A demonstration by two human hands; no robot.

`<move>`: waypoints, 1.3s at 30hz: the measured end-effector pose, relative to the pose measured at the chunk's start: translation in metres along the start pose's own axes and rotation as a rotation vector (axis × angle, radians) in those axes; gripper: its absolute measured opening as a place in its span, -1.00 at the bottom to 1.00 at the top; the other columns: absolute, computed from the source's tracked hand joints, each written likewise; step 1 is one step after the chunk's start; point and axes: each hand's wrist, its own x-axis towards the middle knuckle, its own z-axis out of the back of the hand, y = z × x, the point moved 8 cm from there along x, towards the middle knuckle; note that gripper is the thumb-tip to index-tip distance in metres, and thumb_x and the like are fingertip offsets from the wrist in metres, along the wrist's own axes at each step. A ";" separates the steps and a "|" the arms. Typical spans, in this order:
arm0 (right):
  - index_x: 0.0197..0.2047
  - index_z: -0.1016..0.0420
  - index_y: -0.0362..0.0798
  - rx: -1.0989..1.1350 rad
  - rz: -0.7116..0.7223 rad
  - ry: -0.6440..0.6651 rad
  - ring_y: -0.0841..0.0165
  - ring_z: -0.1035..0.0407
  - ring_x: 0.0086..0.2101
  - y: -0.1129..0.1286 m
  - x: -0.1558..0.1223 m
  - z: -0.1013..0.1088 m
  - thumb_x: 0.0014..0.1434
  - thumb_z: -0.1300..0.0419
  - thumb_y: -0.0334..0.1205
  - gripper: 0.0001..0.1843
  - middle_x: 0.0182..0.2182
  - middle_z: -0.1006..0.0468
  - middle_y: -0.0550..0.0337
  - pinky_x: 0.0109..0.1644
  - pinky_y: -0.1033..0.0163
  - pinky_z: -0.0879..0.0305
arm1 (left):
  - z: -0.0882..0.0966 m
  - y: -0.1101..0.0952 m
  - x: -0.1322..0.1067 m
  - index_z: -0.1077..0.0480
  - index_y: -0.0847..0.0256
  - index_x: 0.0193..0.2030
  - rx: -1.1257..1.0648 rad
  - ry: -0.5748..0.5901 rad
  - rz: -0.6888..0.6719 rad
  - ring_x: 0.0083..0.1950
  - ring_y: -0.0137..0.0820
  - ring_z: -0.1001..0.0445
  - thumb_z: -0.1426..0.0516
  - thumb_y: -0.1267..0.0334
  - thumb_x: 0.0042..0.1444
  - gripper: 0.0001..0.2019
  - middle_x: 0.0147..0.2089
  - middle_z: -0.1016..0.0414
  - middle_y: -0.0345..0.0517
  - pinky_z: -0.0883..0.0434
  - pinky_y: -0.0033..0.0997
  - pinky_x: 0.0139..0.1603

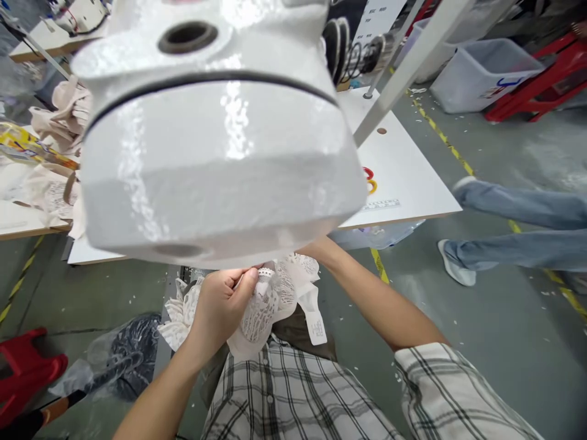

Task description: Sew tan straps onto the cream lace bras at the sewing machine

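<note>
A large white sewing machine head [220, 165] fills the upper middle of the head view. Below its front edge is a white lace bra [259, 321], bunched up at the machine. My left hand [224, 296] is closed, thumb against bent fingers, pinching the bra's edge near a narrow dotted trim. From the right, my right hand [316, 247] reaches in beneath the machine head; its fingers are hidden behind it. A white label [316, 327] with small print hangs from the bra's right side. More ruffled lace [181, 311] lies left of my left hand.
Scissors with red and yellow handles [370, 180] and a clear ruler [383, 204] lie on the white table [413, 177]. Beige garments [64, 116] are piled at left. A person's legs [523, 226] are at right. Red stools [30, 370] and a plastic bin [486, 76] stand on the floor.
</note>
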 end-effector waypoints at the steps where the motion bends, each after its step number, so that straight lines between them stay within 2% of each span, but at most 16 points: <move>1: -0.51 -0.30 0.01 0.005 0.007 0.011 0.29 -0.31 -0.35 0.001 -0.001 -0.001 0.06 -0.20 -0.34 -0.83 -0.48 -0.37 0.23 -0.21 0.16 -0.35 | 0.000 0.000 0.000 -0.62 0.14 -0.10 -0.008 0.007 0.007 -0.19 -0.23 -0.62 -0.13 0.22 0.25 -0.76 -0.19 -0.68 -0.10 -0.48 -0.43 -0.39; 5: -0.46 -0.30 0.00 0.061 0.022 -0.011 0.25 -0.32 -0.26 0.004 -0.005 0.000 0.11 -0.15 -0.29 -0.88 -0.41 -0.39 0.18 -0.18 0.16 -0.35 | 0.000 0.002 -0.003 -0.62 0.17 -0.09 -0.023 0.008 0.042 -0.22 -0.26 -0.63 -0.12 0.20 0.25 -0.74 -0.21 -0.68 -0.07 -0.46 -0.46 -0.41; 10: -0.43 -0.28 -0.01 0.098 0.011 -0.044 0.30 -0.30 -0.31 0.002 -0.010 0.000 0.11 -0.13 -0.30 -0.89 -0.37 -0.37 0.18 -0.22 0.19 -0.31 | 0.003 0.002 -0.007 -0.61 0.15 -0.09 0.012 -0.019 0.035 -0.18 -0.23 -0.62 -0.12 0.17 0.26 -0.75 -0.20 -0.67 -0.04 -0.45 -0.45 -0.41; 15: -0.41 -0.33 0.00 0.076 0.035 -0.042 0.27 -0.32 -0.27 0.000 -0.009 -0.003 0.16 -0.17 -0.26 -0.89 -0.37 -0.39 0.17 -0.19 0.17 -0.32 | 0.005 0.006 -0.010 -0.60 0.16 -0.08 0.055 -0.040 0.016 -0.19 -0.26 -0.62 -0.10 0.15 0.28 -0.73 -0.18 -0.66 -0.02 -0.42 -0.48 -0.42; 22: -0.37 -0.41 0.01 0.070 -0.010 -0.053 0.26 -0.34 -0.29 -0.003 -0.009 -0.005 0.15 -0.20 -0.25 -0.94 -0.34 -0.44 0.16 -0.19 0.16 -0.36 | 0.008 0.013 -0.014 -0.60 0.16 -0.09 0.091 -0.104 -0.028 -0.13 -0.27 -0.62 -0.10 0.19 0.29 -0.75 -0.15 -0.67 -0.05 -0.44 -0.49 -0.36; 29: -0.34 -0.45 0.02 0.074 -0.019 -0.062 0.22 -0.36 -0.26 0.000 -0.009 -0.005 0.17 -0.18 -0.22 -0.93 -0.34 -0.45 0.14 -0.15 0.11 -0.39 | 0.012 0.014 -0.014 -0.60 0.17 -0.14 0.114 -0.167 -0.058 -0.20 -0.31 -0.63 -0.10 0.22 0.27 -0.77 -0.21 -0.68 -0.06 -0.46 -0.49 -0.33; 35: -0.33 -0.45 0.02 0.078 -0.047 -0.076 0.24 -0.37 -0.29 0.001 -0.011 -0.005 0.16 -0.18 -0.27 -0.97 -0.30 -0.45 0.14 -0.15 0.12 -0.40 | 0.014 0.017 -0.015 -0.59 0.23 -0.16 0.149 -0.221 -0.079 -0.31 -0.38 -0.59 -0.11 0.21 0.26 -0.77 -0.22 -0.67 -0.05 -0.41 -0.50 -0.35; 39: -0.29 -0.46 0.01 0.071 -0.062 -0.109 0.24 -0.38 -0.30 -0.002 -0.011 -0.009 0.14 -0.19 -0.27 -0.96 -0.26 -0.46 0.12 -0.16 0.11 -0.41 | 0.013 0.019 -0.014 -0.58 0.21 -0.13 0.160 -0.213 -0.097 -0.34 -0.40 -0.56 -0.11 0.20 0.28 -0.77 -0.22 -0.66 -0.07 -0.39 -0.50 -0.37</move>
